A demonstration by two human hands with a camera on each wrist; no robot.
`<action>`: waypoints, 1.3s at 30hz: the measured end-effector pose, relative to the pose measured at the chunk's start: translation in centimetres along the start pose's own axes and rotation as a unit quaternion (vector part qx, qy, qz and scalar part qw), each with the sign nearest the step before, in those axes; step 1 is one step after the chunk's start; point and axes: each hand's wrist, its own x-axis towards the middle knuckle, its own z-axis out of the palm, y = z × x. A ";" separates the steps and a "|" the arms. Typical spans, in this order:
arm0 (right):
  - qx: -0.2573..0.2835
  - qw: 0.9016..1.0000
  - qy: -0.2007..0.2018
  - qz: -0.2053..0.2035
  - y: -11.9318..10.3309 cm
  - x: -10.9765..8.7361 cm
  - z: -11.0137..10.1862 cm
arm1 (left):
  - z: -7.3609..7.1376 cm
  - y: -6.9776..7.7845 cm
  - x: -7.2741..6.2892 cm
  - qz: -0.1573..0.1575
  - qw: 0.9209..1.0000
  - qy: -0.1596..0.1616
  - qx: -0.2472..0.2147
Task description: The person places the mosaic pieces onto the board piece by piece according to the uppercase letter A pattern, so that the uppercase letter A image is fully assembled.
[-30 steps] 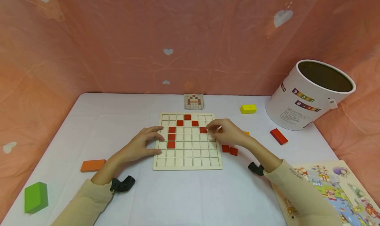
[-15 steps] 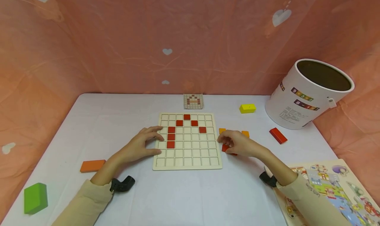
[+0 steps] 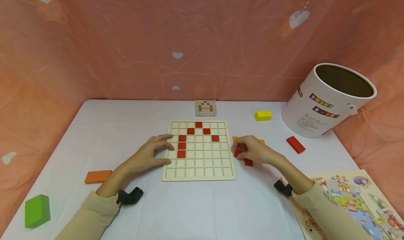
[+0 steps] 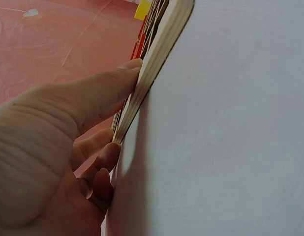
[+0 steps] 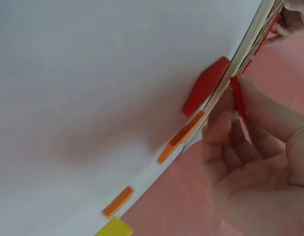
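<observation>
A cream grid board lies mid-table, with several red square tiles set in its cells in an arch-like pattern. At its left edge my left hand rests with thumb and fingertips spread along the border; the left wrist view shows the thumb on the board's rim. Just off the right edge, my right hand pinches a red tile between thumb and fingers. Below that hand another red tile lies on the cloth. Orange tiles sit behind the hand, partly hidden.
A small pattern card lies behind the board. At right are a white bucket, a yellow block, a red block and a picture puzzle. An orange block and green block lie left.
My right hand has drawn back from the board's right side to the loose red tiles and picked one up. My left hand stays at the board's left edge.
</observation>
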 end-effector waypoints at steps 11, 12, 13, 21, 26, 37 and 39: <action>-0.009 0.997 0.043 -0.057 -1.7 4.0 0.9 | 0.1 -0.2 0.0 -0.001 1.000 0.000 0.004; -0.009 0.998 0.040 -0.055 -1.8 4.2 1.0 | 0.0 -0.1 0.1 -0.001 1.000 -0.001 0.003; -0.009 0.998 0.038 -0.054 -1.9 4.4 1.2 | 0.0 -0.1 0.1 -0.002 1.000 -0.001 0.002; 0.000 0.998 0.040 -0.056 -2.1 4.8 1.7 | 0.0 0.0 0.0 -0.005 1.000 0.000 0.000; 0.003 0.996 0.049 -0.071 -2.3 4.3 1.6 | 0.0 0.0 0.0 -0.004 1.000 0.001 -0.001; -0.205 0.977 0.008 -0.050 -3.8 0.8 2.0 | 0.1 0.0 0.1 -0.005 1.000 0.002 0.008; -0.234 0.971 -0.022 -0.053 -3.8 0.3 2.4 | 0.1 -0.1 0.1 -0.005 1.000 0.002 0.010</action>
